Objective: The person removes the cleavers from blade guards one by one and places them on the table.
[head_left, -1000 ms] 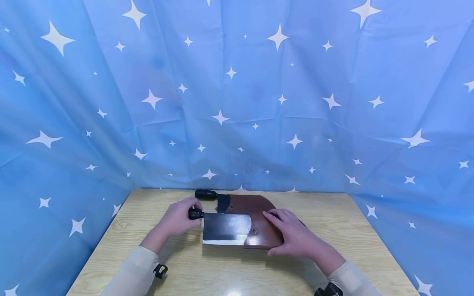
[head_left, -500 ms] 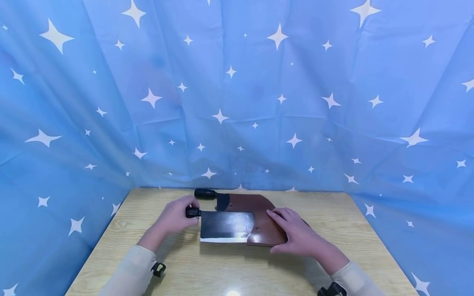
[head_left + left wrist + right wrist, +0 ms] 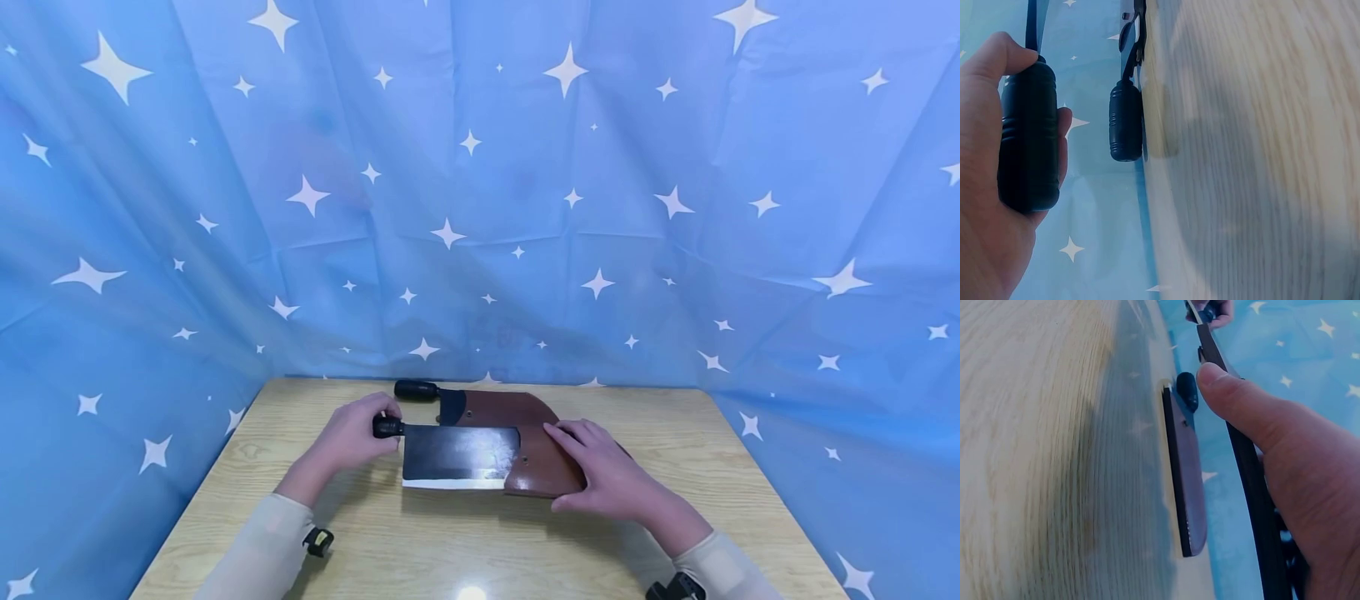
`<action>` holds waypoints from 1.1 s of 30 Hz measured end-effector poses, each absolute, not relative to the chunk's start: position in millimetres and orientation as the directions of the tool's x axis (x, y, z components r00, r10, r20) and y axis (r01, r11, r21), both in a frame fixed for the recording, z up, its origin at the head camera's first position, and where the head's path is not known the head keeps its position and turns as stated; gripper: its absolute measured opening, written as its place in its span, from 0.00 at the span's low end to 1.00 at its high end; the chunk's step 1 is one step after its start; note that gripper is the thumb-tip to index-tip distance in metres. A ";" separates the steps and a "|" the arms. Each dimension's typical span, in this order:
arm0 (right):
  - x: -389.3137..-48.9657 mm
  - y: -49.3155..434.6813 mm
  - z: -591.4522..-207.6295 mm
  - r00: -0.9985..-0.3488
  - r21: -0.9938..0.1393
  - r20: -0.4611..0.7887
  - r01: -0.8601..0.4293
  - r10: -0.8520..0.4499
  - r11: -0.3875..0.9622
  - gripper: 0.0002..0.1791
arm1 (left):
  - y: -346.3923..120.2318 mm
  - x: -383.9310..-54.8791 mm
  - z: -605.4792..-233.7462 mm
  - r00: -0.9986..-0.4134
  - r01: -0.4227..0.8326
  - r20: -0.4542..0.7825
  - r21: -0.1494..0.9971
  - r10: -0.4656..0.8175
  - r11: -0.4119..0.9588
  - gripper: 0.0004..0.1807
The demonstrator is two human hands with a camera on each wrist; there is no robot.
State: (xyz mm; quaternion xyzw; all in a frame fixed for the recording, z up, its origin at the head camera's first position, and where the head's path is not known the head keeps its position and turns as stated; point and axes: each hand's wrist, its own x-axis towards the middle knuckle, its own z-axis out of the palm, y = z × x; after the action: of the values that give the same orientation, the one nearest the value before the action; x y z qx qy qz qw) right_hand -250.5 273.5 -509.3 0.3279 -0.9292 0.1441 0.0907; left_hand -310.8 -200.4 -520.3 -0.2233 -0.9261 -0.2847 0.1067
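Seen from the head camera, a person's left hand [image 3: 351, 440] curls round the black ribbed handle of a broad dark steel cleaver [image 3: 457, 457], whose blade lies half inside a brown leather sheath [image 3: 543, 471] on the pale wooden desk [image 3: 465, 550]. The right hand [image 3: 606, 475] rests on the sheath's right end, fingers fairly straight and thumb along its near edge. A second sheathed cleaver with a black handle [image 3: 417, 389] lies just behind, near the blue star-patterned curtain [image 3: 480, 192].

From the left wrist, fingers [image 3: 1013, 53] and palm wrap the ribbed handle [image 3: 1027, 137]; the second handle [image 3: 1125, 122] lies beside the desk [image 3: 1247, 162].

From the right wrist, the thumb [image 3: 1241, 403] presses the sheath's edge [image 3: 1250, 481]; the second sheath [image 3: 1184, 475] lies flat on the desk [image 3: 1054, 456].
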 end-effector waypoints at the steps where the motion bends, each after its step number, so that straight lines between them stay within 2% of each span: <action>1: -250.4 274.1 -509.3 -0.766 -0.207 0.271 -0.638 -0.583 0.742 0.67 | -200.7 -310.8 -520.1 -0.879 0.471 0.324 0.478 0.350 0.741 0.19; 7: -249.7 277.1 -508.9 -0.761 -0.193 0.291 -0.640 -0.580 0.743 0.65 | -206.1 -310.5 -519.7 -0.887 0.456 0.313 0.488 0.339 0.744 0.18; 23: -248.0 297.1 -508.9 -0.796 -0.202 0.250 -0.600 -0.551 0.774 0.65 | -223.0 -307.1 -525.4 -0.901 0.432 0.293 0.517 0.322 0.739 0.20; 29: -249.7 304.5 -509.8 -0.824 -0.241 0.202 -0.566 -0.530 0.788 0.67 | -230.1 -307.0 -526.5 -0.903 0.428 0.277 0.525 0.328 0.736 0.20; 33: -251.2 311.8 -512.6 -0.820 -0.258 0.199 -0.571 -0.536 0.779 0.67 | -233.3 -305.7 -527.7 -0.908 0.419 0.269 0.542 0.322 0.728 0.19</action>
State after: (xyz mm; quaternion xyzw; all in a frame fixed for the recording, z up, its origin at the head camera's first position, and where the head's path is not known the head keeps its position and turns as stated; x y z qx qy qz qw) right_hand -251.2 311.8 -512.6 0.2941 -0.9414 0.1548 0.0574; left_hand -305.7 -233.3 -527.7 -0.1999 -0.9263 -0.3096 0.0782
